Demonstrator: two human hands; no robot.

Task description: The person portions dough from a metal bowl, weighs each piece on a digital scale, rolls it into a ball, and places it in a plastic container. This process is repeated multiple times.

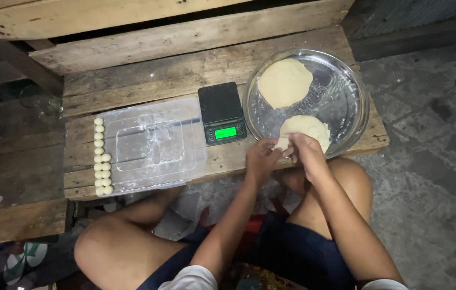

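My left hand and my right hand meet at the front edge of a wooden bench, both pinching a small piece of pale dough. Just beyond them a round metal tray holds two large dough lumps, one at the back and one at the front. A small black digital scale with a lit green display stands left of the tray. Further left lies a clear plastic lid, with several small dough balls lined along its left edge.
The bench of rough wooden planks has a raised plank behind it. Grey concrete floor lies to the right. My bare knees sit below the bench, and a lower wooden board is at the left.
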